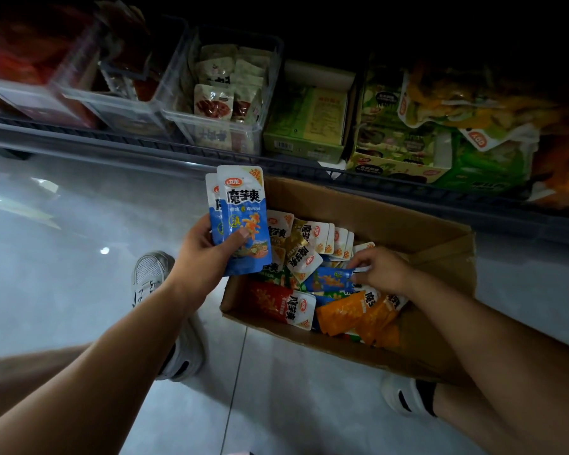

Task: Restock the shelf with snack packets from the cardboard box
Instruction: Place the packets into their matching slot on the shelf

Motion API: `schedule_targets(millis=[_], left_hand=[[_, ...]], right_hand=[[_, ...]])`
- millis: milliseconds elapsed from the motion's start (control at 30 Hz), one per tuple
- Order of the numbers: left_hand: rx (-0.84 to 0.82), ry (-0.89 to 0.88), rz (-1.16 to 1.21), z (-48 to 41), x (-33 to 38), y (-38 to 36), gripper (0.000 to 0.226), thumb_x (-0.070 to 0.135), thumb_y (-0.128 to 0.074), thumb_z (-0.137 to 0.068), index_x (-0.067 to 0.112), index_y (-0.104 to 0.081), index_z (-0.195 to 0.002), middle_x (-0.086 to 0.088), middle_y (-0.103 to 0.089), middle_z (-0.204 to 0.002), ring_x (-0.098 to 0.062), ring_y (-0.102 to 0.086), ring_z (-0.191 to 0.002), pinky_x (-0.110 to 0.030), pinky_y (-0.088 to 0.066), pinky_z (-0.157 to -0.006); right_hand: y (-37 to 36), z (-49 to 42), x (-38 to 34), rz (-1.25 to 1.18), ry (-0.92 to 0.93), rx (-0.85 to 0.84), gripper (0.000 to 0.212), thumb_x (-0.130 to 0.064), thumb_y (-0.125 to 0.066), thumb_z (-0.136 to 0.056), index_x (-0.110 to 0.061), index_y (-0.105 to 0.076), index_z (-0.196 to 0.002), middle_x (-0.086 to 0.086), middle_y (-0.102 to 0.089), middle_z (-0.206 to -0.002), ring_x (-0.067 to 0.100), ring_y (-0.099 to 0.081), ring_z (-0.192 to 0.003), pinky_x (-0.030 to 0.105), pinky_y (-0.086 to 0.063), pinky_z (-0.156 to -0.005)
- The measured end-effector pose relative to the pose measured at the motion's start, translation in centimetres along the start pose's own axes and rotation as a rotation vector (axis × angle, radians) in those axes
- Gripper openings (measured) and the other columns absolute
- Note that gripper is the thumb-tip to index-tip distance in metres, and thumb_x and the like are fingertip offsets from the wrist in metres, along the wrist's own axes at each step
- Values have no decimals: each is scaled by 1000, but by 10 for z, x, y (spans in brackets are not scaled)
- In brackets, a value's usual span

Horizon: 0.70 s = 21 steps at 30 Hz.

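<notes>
While left hand (207, 249) clamps two upright blue-and-white foil snack packets (243, 221), right hand (383, 269) pinches end of blue foil packet (329, 279) inside brown cardboard box (408, 218); long axis running left of fingers (363, 261).

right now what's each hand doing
Left hand: grips two blue snack packets, held upright.
Right hand: pinches another blue packet inside the cardboard box.

Cardboard box (391, 208) lies open-topped; shelf bins (211, 134) are crowded
</notes>
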<state>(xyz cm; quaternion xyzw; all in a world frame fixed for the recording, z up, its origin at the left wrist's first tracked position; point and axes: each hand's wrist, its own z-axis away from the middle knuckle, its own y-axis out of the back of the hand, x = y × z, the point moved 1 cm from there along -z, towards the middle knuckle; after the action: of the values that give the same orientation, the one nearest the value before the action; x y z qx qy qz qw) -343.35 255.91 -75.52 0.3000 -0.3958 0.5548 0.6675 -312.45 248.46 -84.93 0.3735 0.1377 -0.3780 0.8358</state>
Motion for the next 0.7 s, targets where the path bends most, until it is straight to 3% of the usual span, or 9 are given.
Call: schedule_targets(millis=[67,167,267,367,467,567,700], left_hand=[[-5,-10,-5,1,1,-1,28,7,-66,-96,12,-61,-124,0,-79,-102,-16,-78,-89,-22,-60,-64],[-28,-16,-19,3,4,-3,28,8,-68,-94,15,-62,-120,-1,-79,-103,-16,-78,-89,-23,-60,-66],[-63,8,-30,3,6,-6,27,9,-70,-93,17,-63,-118,-5,-78,-107,-19,-78,-91,-28,-63,-69],[-133,35,-66,8,8,-14,29,10,-71,-94,13,-62,-122,-8,-78,-108,-23,-77,-93,-31,-64,-73],[-217,50,-69,16,6,-25,28,6,-69,-94,6,-63,-122,-13,-77,-110,-27,-77,-96,-30,-63,-75],[-330,72,-9,24,8,-32,24,5,-66,-95,7,-65,-118,-13,-77,-112,-29,-75,-102,-34,-63,-84],[-338,45,-59,23,12,-30,26,6,-67,-94,11,-65,-120,-10,-77,-114,-25,-75,-103,-38,-62,-88]], right_hand=[[13,8,-8,-52,6,53,15,-14,-68,-93,-25,-71,-102,-2,-62,-119,14,-63,-98,24,-53,-70],[38,24,-28,-11,100,110,21,-16,-63,-97,-21,-70,-116,-4,-62,-121,8,-58,-103,20,-43,-75],[66,49,-55,-18,148,1,20,-18,-64,-96,-29,-69,-112,-14,-60,-113,-6,-55,-96,11,-40,-71],[86,73,-84,29,191,-145,22,-20,-66,-94,-40,-68,-102,-24,-62,-107,-10,-60,-94,8,-43,-72],[88,79,-107,-65,273,-94,24,-21,-77,-85,-38,-71,-102,-21,-71,-105,-7,-64,-98,21,-49,-86],[81,77,-121,-160,306,37,29,-24,-85,-76,-35,-71,-99,-16,-69,-117,-1,-61,-112,31,-47,-98],[80,78,-129,-186,300,38,25,-18,-84,-78,-27,-70,-96,-5,-76,-95,12,-73,-88,42,-58,-82]])
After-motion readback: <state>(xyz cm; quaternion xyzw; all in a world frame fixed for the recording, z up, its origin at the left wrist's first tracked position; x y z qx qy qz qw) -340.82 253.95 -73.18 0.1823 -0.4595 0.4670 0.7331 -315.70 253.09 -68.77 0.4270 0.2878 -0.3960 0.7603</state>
